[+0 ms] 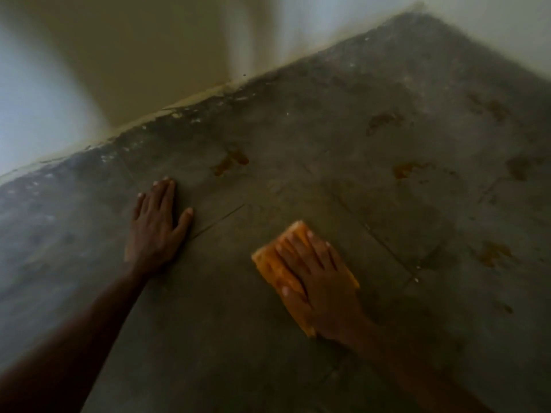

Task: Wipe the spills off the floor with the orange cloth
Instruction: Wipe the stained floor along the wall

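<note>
A folded orange cloth (269,263) lies flat on the grey concrete floor (328,180). My right hand (319,281) presses down on the cloth, palm flat with fingers spread over it. My left hand (156,225) rests flat on the bare floor to the left of the cloth, fingers apart, holding nothing. Brown-orange spills mark the floor beyond the hands: one (231,162) just past my left hand, one (404,169) ahead of the cloth, one (493,253) to the right. More spills (381,120) lie farther back. The picture is blurred.
A pale wall (143,70) meets the floor along a diagonal line at the upper left, with flaked paint at its base. Another wall (507,31) closes the far right corner. Thin cracks (217,222) run across the floor between the hands.
</note>
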A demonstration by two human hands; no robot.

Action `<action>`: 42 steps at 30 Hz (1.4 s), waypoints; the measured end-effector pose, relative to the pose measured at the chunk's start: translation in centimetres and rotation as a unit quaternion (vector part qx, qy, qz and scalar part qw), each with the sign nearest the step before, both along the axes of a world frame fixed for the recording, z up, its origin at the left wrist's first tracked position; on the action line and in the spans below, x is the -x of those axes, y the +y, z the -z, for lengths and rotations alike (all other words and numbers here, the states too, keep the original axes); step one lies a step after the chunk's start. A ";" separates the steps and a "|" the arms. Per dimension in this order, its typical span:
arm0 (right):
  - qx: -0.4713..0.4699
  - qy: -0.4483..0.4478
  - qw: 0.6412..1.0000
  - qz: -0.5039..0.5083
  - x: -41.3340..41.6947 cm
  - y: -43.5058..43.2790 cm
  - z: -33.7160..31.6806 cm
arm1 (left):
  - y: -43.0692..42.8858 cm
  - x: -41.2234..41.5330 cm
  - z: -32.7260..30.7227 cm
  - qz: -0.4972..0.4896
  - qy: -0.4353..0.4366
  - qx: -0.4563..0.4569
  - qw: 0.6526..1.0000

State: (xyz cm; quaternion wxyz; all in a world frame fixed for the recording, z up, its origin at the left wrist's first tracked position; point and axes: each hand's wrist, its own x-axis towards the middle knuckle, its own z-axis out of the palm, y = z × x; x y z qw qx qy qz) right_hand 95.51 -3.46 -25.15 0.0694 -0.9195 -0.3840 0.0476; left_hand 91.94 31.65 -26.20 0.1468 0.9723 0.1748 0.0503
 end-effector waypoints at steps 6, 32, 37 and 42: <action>-0.008 -0.014 0.986 0.168 -11.9 7.8 0.2 | -0.8 0.0 -0.8 -0.004 -0.025 0.005 1.000; 0.032 0.024 0.991 0.131 -20.2 19.9 -1.2 | -0.4 0.7 -0.9 -0.071 -0.107 0.189 0.974; 0.019 0.002 0.999 -0.045 -11.1 20.6 -0.5 | -0.3 0.5 -1.2 -0.069 -0.106 0.174 0.976; 0.038 -0.014 0.999 0.015 -6.3 4.5 0.3 | -0.6 0.8 -1.4 -0.048 -0.119 0.146 0.981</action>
